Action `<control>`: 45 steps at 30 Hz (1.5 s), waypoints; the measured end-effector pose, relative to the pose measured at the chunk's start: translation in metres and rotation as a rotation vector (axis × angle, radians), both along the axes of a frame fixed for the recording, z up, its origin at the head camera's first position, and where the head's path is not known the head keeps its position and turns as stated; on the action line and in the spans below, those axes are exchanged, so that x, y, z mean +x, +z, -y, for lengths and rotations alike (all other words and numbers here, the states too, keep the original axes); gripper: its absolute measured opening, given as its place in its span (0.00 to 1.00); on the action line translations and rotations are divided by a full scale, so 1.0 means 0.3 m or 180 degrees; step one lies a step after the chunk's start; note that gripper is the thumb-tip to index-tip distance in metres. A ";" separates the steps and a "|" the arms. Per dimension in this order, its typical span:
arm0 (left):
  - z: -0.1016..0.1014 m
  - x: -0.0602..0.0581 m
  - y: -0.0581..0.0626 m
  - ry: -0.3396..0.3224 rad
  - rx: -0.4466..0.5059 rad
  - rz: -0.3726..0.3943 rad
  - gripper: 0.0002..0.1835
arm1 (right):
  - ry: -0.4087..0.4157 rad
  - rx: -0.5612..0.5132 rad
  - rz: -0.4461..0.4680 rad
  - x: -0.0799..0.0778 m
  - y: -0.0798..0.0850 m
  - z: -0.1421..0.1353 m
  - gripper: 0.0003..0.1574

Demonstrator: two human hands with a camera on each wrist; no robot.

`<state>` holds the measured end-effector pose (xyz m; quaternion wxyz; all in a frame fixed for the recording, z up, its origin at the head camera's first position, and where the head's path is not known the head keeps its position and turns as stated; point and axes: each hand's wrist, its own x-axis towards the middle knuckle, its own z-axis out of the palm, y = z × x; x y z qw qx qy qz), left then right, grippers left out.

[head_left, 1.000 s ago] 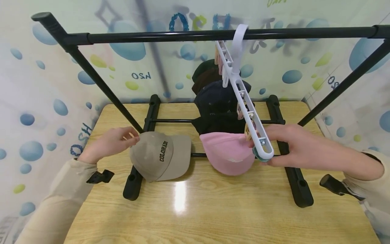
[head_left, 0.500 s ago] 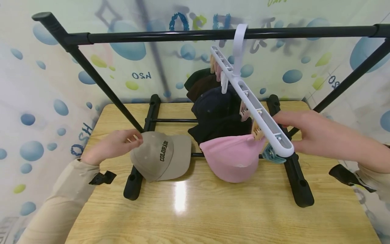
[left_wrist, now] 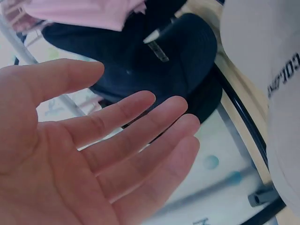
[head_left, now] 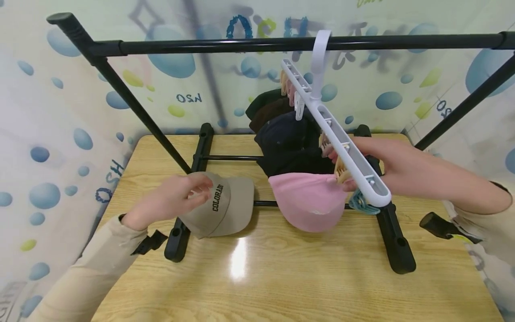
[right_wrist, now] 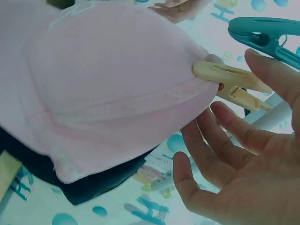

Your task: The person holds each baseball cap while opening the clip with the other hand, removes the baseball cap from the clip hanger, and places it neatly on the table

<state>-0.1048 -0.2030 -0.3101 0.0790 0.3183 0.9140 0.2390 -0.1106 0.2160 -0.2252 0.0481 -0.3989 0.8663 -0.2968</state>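
Observation:
A pink cap [head_left: 306,203] hangs from a beige clothespin [right_wrist: 234,77] near the front end of a white clip hanger [head_left: 334,125]. My right hand [head_left: 396,167] is beside that clothespin, its fingertips at the cap's edge in the right wrist view. The fingers there are spread and loosely bent, and the thumb lies close under a teal clothespin [right_wrist: 262,33] that holds nothing. My left hand [head_left: 173,199] hovers over the crown of a beige cap [head_left: 237,210] lettered COLORADO, fingers extended and palm bare in the left wrist view.
Behind the pink cap, several dark caps [head_left: 285,134] hang in a row from the hanger. The hanger hooks over the black top bar [head_left: 221,46] of a rack. The rack's feet [head_left: 177,241] stand on a wooden table [head_left: 281,277].
The hanger's front end has swung right since the first frame. My left hand has moved right over the beige cap. My right hand went right with the hanger, then back left to the pink cap.

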 end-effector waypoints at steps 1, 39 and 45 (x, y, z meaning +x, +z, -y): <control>-0.008 0.003 0.001 -0.0039 0.0000 -0.0017 0.09 | -0.0025 0.0008 0.0065 -0.001 0.002 0.002 0.31; -0.408 -0.044 0.172 -0.1144 0.0135 -0.0736 0.11 | 0.0205 -0.0358 0.1266 -0.016 0.023 0.111 0.11; -0.464 -0.057 0.169 -0.1383 0.0166 -0.0492 0.07 | 0.0235 -0.0416 0.1270 -0.015 0.019 0.116 0.12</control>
